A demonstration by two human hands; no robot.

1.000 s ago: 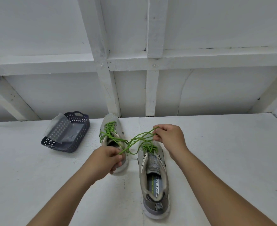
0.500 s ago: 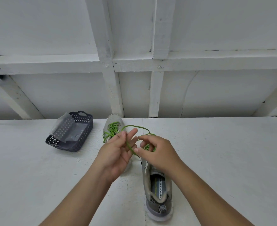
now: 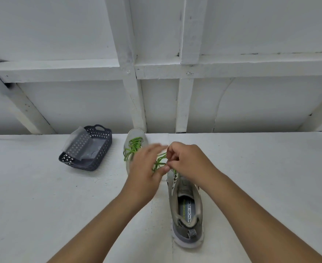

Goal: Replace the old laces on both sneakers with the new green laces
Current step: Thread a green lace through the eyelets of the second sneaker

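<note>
- Head view: your right hand (image 3: 189,162) pinches the green lace (image 3: 159,164) above the near sneaker (image 3: 186,209).
- Your left hand (image 3: 147,168) is blurred; I cannot tell its grip, though the lace crosses its fingertips.

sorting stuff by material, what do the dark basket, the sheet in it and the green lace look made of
Dark basket: looks like moulded plastic, matt, with a regular cut-out lattice and a moulded handle.
Sheet: likely thin clear plastic film; translucent, the lattice shows through it.
Green lace: probably woven cord; it bends limply, weave too small to confirm.
</note>
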